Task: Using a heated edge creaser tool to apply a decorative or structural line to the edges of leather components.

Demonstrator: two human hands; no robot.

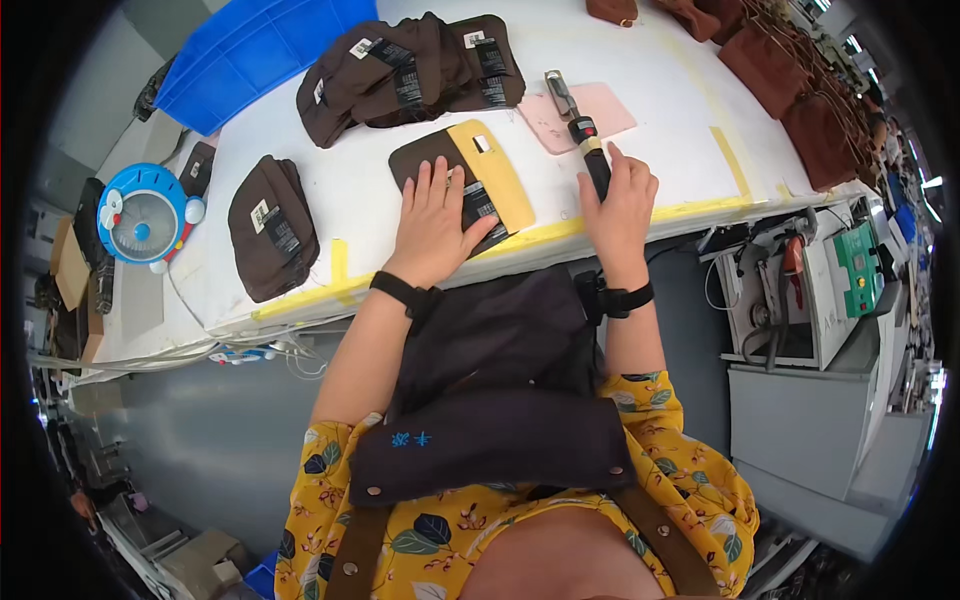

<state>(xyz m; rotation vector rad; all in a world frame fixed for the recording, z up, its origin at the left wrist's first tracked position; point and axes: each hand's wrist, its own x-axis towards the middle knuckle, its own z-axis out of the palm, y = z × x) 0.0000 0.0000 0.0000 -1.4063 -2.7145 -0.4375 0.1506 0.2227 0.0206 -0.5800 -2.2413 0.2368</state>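
Observation:
My left hand point(433, 225) lies with spread fingers on a dark brown fabric piece point(420, 152), which has black labels and a yellow piece point(505, 185) along its right side. My right hand point(620, 205) closes around the black handle of a hand tool point(580, 130) with a red button and metal tip. The tip is over a pink pad point(617, 109). A stack of brown pieces point(355, 90) sits behind my left hand, and another brown piece point(260, 215) lies to its left.
A blue bin point(230, 50) and a cartoon fan point(142, 210) are at the left of the white table point(300, 170). Reddish-brown bags point(760, 70) line its right end. A machine with a green box point(860, 265) stands below at right; cables hang under the front edge.

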